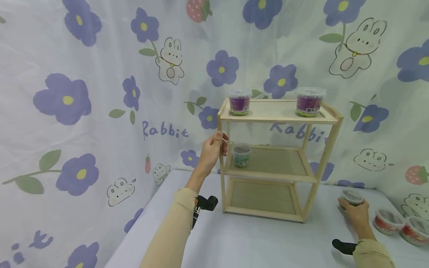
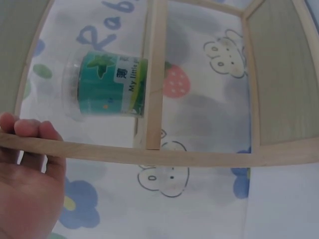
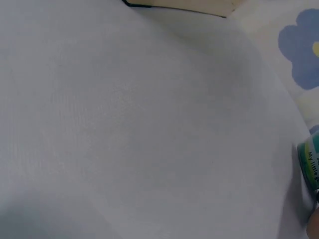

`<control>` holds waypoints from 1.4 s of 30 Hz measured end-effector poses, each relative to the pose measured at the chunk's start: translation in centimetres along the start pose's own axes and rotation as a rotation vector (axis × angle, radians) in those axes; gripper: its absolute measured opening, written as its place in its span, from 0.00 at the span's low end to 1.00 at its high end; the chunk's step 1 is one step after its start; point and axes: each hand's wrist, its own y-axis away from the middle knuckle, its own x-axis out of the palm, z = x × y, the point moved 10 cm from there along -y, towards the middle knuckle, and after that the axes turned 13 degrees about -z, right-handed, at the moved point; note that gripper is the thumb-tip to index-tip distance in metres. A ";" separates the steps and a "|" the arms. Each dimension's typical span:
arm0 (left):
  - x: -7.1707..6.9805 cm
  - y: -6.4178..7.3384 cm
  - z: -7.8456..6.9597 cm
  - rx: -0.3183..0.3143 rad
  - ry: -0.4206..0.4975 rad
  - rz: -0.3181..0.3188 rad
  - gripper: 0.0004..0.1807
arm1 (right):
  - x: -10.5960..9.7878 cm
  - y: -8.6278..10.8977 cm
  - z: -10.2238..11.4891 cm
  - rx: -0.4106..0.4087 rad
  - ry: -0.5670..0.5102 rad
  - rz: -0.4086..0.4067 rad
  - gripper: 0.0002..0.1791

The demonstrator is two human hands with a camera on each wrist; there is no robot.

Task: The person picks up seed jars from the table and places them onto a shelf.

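My left hand [image 1: 212,149] grips the front left post of a three-tier wooden shelf [image 1: 268,178], fingers wrapped round it just below the top tier. Right beside that hand, a green-labelled plastic tub [image 1: 242,158] with a clear lid stands on the middle tier; the left wrist view shows its label [image 2: 112,82] close up. To the right of the shelf, my right hand [image 1: 359,216] holds another clear-lidded tub [image 1: 352,197] low at the table. The right wrist view catches only a sliver of this tub's green label [image 3: 311,162] and a fingertip.
Two purple-labelled tubs, one at the left [image 1: 240,103] and one at the right [image 1: 309,103], stand on the top tier. Two red-labelled tubs [image 1: 388,222] sit side by side on the white table [image 1: 261,238] at the far right. A patterned curtain [image 1: 110,93] hangs behind.
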 end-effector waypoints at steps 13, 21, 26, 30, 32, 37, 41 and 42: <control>0.4 -0.3 -0.3 0.000 0.006 -0.012 0.25 | -0.7 1.4 -0.1 -0.096 0.091 -0.067 0.49; 0.4 -0.7 -0.6 0.014 0.012 0.004 0.24 | 0.1 3.5 0.4 -0.200 0.067 0.042 0.45; 0.3 -0.7 -0.7 0.012 0.015 -0.007 0.27 | 0.8 5.0 -0.2 -0.172 0.086 0.162 0.51; 0.3 -0.8 -0.6 0.019 0.015 -0.010 0.29 | 1.5 6.6 -0.4 -0.119 0.106 0.293 0.56; 0.3 -0.8 -0.4 0.015 0.011 -0.009 0.29 | 1.7 7.4 -0.3 -0.114 0.109 0.325 0.56; 0.2 -0.6 -0.2 0.004 0.011 -0.007 0.29 | 1.7 8.9 -0.5 -0.115 0.136 0.346 0.54; 0.0 -0.5 0.0 -0.001 0.017 -0.013 0.29 | 1.6 10.1 -0.4 -0.132 0.176 0.371 0.53; 0.0 -0.5 0.2 -0.004 0.019 -0.015 0.28 | 1.6 10.4 -0.4 -0.133 0.182 0.379 0.52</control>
